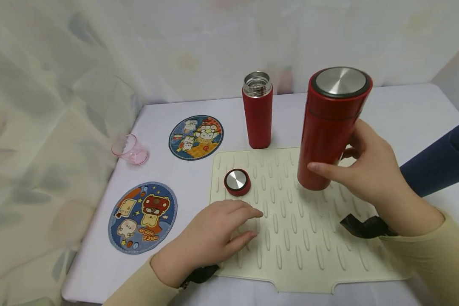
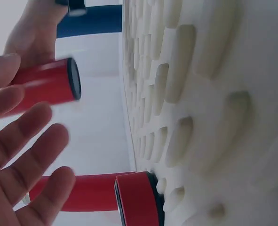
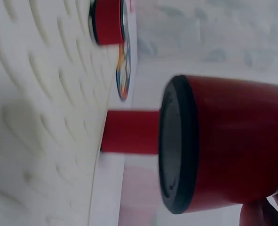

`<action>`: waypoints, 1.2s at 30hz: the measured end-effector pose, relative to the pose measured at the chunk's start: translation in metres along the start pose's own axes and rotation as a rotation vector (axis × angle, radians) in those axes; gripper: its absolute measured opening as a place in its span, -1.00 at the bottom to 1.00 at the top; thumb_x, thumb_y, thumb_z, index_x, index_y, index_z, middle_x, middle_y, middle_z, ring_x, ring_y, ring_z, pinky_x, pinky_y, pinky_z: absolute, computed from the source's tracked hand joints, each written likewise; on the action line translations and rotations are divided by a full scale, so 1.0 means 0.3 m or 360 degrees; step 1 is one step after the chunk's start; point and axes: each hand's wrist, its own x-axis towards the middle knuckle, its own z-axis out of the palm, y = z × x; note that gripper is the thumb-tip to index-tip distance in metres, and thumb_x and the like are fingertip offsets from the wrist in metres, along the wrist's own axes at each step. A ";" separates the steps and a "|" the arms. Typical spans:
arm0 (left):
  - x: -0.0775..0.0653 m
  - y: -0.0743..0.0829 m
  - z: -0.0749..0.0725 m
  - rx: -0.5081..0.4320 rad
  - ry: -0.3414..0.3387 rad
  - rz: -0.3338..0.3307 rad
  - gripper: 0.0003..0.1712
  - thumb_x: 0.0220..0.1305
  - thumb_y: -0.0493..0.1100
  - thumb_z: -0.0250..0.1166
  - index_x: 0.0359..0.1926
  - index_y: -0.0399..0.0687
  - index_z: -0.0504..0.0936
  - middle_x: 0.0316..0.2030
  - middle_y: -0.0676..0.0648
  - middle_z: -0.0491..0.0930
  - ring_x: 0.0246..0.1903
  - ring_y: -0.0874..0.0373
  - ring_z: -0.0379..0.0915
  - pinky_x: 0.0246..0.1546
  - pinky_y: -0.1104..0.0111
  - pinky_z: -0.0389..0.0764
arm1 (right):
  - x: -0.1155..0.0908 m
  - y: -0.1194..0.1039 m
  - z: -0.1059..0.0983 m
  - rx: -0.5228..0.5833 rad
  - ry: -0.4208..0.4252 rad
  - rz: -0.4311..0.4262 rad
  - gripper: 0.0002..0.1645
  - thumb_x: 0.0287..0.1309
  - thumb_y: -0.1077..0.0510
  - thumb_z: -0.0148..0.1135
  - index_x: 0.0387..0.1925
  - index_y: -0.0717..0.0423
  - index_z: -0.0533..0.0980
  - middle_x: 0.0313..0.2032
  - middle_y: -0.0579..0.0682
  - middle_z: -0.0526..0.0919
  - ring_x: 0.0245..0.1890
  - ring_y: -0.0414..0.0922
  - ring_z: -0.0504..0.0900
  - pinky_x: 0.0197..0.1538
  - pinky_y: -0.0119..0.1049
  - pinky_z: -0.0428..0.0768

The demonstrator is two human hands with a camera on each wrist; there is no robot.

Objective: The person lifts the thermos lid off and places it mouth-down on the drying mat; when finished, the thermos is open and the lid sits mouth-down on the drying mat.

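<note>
My right hand grips a large red thermos by its lower right side, thumb across the front. Its steel-topped cap is on. The thermos leans slightly, and its dark-rimmed base hangs clear of the cream ridged mat. My left hand hovers over the mat's left part with fingers spread, holding nothing. Just beyond its fingers lies a small red cap with a steel top. Behind the mat a slimmer red thermos stands upright, its steel mouth uncovered.
Two round cartoon coasters lie on the white table to the left. A pink glass lies tipped at the left edge. A dark blue cylinder stands at the right, behind my right wrist. Curtains hang at the back and left.
</note>
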 end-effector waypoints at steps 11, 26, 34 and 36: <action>-0.016 0.020 -0.081 -0.0187 0.0449 -0.0024 -0.51 0.35 -0.03 0.31 0.25 -0.01 0.54 0.14 0.01 0.61 0.14 0.12 0.52 0.15 0.19 0.58 | -0.157 -0.032 0.020 -0.0275 -0.0253 -0.0371 -0.02 -0.44 -0.03 0.81 0.17 -0.21 0.55 -0.07 -0.37 0.66 -0.26 -0.34 0.53 -0.32 -0.40 0.55; -0.005 0.084 -0.198 -0.0695 0.0562 0.0269 -0.18 0.25 -0.16 0.36 0.44 -0.33 0.23 0.41 -0.25 0.30 0.34 -0.09 0.32 0.16 0.13 0.59 | -0.192 -0.051 0.043 -0.0665 -0.0543 -0.0760 0.01 -0.37 -0.30 0.71 0.25 -0.32 0.52 -0.08 -0.37 0.65 -0.09 -0.33 0.61 -0.13 -0.14 0.70; -0.002 0.109 -0.200 -0.0548 0.0422 0.0298 -0.09 -0.15 -0.46 0.28 0.36 -0.09 0.41 0.43 -0.23 0.26 0.36 -0.08 0.29 0.17 0.12 0.59 | -0.198 -0.049 0.058 -0.0722 -0.0639 -0.0787 0.00 -0.41 -0.29 0.71 0.22 -0.32 0.55 -0.09 -0.44 0.63 -0.10 -0.37 0.60 -0.13 -0.19 0.68; 0.001 0.109 -0.200 -0.0534 0.0437 0.0336 -0.14 -0.17 -0.47 0.28 0.30 -0.07 0.47 0.39 -0.23 0.30 0.32 -0.07 0.32 0.17 0.14 0.58 | -0.199 -0.049 0.060 -0.0721 -0.0645 -0.0789 0.00 -0.40 -0.29 0.71 0.22 -0.31 0.55 -0.09 -0.45 0.62 -0.10 -0.37 0.60 -0.13 -0.20 0.68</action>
